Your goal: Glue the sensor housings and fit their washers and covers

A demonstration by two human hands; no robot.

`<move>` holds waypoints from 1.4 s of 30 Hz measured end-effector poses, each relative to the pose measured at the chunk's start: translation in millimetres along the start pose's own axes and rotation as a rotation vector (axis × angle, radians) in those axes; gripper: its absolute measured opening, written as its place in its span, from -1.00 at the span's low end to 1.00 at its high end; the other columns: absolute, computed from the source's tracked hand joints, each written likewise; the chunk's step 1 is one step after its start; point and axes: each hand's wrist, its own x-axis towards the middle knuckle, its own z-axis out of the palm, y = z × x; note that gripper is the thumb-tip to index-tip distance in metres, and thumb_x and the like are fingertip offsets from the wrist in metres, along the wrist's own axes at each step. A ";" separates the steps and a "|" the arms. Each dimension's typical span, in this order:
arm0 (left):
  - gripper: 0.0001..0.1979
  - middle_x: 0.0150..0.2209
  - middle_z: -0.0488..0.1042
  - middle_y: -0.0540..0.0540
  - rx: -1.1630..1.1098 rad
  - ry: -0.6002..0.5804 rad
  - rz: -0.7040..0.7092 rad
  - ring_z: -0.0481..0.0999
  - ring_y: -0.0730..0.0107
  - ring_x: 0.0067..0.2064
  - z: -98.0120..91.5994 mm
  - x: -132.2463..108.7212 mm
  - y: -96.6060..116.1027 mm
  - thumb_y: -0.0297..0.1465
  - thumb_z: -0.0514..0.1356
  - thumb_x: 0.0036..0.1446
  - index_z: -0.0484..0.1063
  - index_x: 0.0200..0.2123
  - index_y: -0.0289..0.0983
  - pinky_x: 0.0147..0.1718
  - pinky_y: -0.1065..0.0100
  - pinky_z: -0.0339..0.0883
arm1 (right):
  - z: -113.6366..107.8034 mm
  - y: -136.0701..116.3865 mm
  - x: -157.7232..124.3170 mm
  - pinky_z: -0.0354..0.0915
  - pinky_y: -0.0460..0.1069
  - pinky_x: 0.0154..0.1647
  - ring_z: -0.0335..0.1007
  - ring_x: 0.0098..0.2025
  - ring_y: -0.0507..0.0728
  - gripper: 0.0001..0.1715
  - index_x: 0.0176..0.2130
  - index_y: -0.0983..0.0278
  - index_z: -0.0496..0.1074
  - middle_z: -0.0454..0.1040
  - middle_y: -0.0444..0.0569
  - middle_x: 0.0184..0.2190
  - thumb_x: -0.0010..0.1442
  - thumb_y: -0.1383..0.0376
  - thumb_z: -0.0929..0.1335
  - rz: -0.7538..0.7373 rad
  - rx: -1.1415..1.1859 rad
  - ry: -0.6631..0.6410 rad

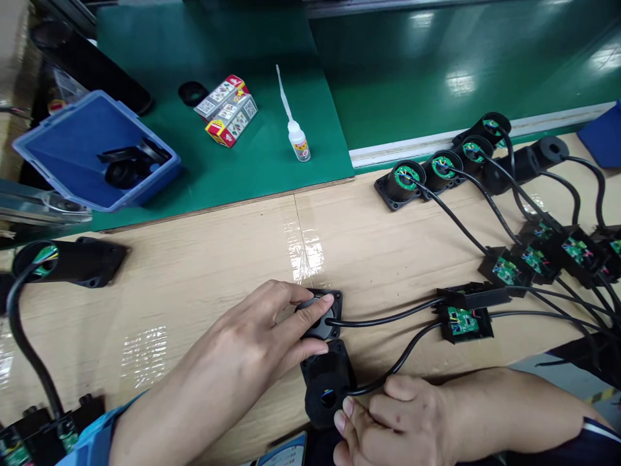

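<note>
My left hand [264,330] has its thumb and fingers around the capped end of a black cylindrical housing [317,320], which has a square flange. A black cable leaves its cap. Just below stands a second black housing [327,382], whose end cap has a hole with a bit of blue wire showing. My right hand [400,421] is closed, its fingertips against the lower edge of that cap, close to the cable [405,359]. Whatever its fingers pinch is hidden. Both cables run right to small black boxes, one showing a green circuit board [463,321].
Several uncapped housings [402,184] stand at the right, wired to open black boxes [507,268]. Another housing [82,259] lies left. On the green mat are a blue bin [97,139] of black parts, a small carton [228,113], a glue bottle [298,139] and a black ring [193,94].
</note>
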 end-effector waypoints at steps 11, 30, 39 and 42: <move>-0.53 -0.05 0.55 -0.22 0.215 -0.133 0.061 0.52 -0.07 0.01 12.8 -8.2 5.6 -0.21 -0.11 0.50 0.36 0.30 -0.17 -0.05 -0.10 0.49 | -21.8 10.0 18.9 0.07 -0.03 -0.54 0.27 -0.46 -0.05 -0.81 -0.20 0.24 0.68 0.66 -0.18 -0.25 0.29 0.23 0.43 0.083 0.009 0.002; -0.63 0.20 0.46 -0.11 -0.238 0.013 -0.044 0.45 0.21 0.25 33.4 -15.5 -23.4 -0.41 0.05 0.45 0.45 0.21 -0.04 0.20 0.14 0.39 | -13.7 25.0 51.1 0.36 0.05 -0.30 0.56 -0.37 0.07 -0.62 -0.12 0.35 0.56 0.68 -0.05 -0.18 0.37 0.16 0.26 0.204 -0.117 -0.229; -0.64 0.13 0.51 -0.07 -0.387 -0.009 -0.086 0.43 0.24 0.22 49.4 -18.3 -27.7 -0.28 0.00 0.50 0.47 0.20 0.03 0.19 0.11 0.25 | -19.1 32.6 48.2 0.39 0.06 -0.36 0.58 -0.35 0.11 -0.63 -0.04 0.38 0.53 0.67 0.01 -0.16 0.34 0.21 0.28 0.181 -0.044 -0.284; -0.64 0.13 0.53 -0.07 -0.376 -0.011 -0.090 0.45 0.20 0.20 48.0 -16.6 -28.5 -0.27 -0.01 0.50 0.47 0.20 0.02 0.17 0.07 0.24 | -24.6 40.5 48.2 0.42 0.03 -0.33 0.57 -0.30 0.11 -0.57 0.09 0.41 0.46 0.63 -0.02 -0.21 0.32 0.36 0.22 0.181 0.073 -0.312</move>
